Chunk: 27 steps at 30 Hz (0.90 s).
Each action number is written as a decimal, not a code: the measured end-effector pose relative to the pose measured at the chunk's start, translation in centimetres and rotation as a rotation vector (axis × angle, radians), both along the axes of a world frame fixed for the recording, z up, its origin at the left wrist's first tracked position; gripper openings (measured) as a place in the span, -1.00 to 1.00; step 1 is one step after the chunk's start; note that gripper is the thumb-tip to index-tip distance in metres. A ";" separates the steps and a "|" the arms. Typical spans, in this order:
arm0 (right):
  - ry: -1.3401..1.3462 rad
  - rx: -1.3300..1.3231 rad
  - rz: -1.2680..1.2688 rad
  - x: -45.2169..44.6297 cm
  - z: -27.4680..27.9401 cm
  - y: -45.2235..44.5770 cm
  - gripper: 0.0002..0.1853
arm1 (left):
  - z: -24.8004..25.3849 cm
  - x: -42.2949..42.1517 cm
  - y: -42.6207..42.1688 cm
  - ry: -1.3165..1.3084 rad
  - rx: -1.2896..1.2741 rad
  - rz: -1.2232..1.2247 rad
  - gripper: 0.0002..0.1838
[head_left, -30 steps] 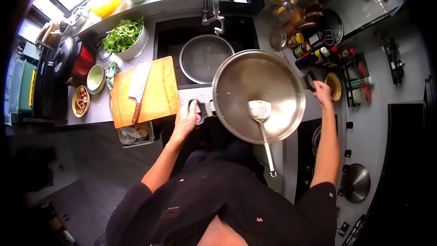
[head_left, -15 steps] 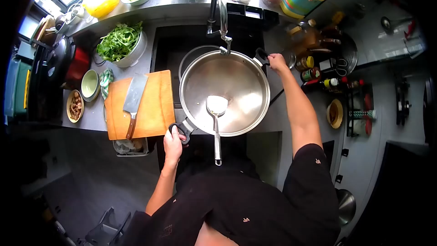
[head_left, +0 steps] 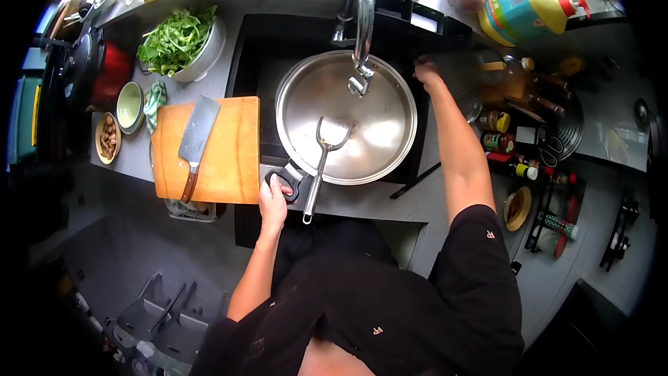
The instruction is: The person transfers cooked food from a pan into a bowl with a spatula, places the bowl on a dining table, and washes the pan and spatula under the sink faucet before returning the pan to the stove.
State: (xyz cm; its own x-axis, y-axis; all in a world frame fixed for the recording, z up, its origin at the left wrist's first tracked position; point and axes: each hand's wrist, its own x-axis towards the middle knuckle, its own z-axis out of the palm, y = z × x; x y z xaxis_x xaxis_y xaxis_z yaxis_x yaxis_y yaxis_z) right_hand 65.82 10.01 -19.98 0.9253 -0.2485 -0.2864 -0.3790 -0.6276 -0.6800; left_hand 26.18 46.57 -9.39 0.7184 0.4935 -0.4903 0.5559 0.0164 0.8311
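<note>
A wide steel wok [head_left: 381,141] sits over the black sink, under the tap. My left hand [head_left: 275,193] is closed round the wok's near black handle [head_left: 291,178]. At the far right rim, my right hand [head_left: 426,69] appears closed on the opposite handle, which is dark and hard to make out against the sink. A metal wok spatula [head_left: 317,188] lies in the wok, its blade inside and its handle sticking out over the near rim. The chrome tap [head_left: 363,21] reaches over the wok's far side.
A wooden cutting board [head_left: 233,146] with a cleaver [head_left: 200,129] on it lies left of the wok. Behind it stands a white basket [head_left: 212,52] of leafy greens. Sauce bottles [head_left: 497,143] crowd the right; a large yellow oil jug [head_left: 522,0] stands at the back right.
The wok has moved away from my body, farther over the sink and beneath the tap, both hands going with it. The spatula's handle has swung left. My view has shifted too.
</note>
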 end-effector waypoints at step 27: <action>-0.597 -0.035 0.399 -10.6 12.5 9.1 -0.82 | -2.5 1.5 2.9 -0.064 -0.188 -0.077 -0.58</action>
State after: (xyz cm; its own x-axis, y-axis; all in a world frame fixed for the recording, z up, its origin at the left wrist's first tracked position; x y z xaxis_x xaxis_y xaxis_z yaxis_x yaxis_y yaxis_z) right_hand 55.24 19.14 -7.44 0.9439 0.1413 0.2985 0.3137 -0.6664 -0.6764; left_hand 27.68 49.47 -11.84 0.7830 0.3402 -0.5207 0.5075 0.1346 0.8511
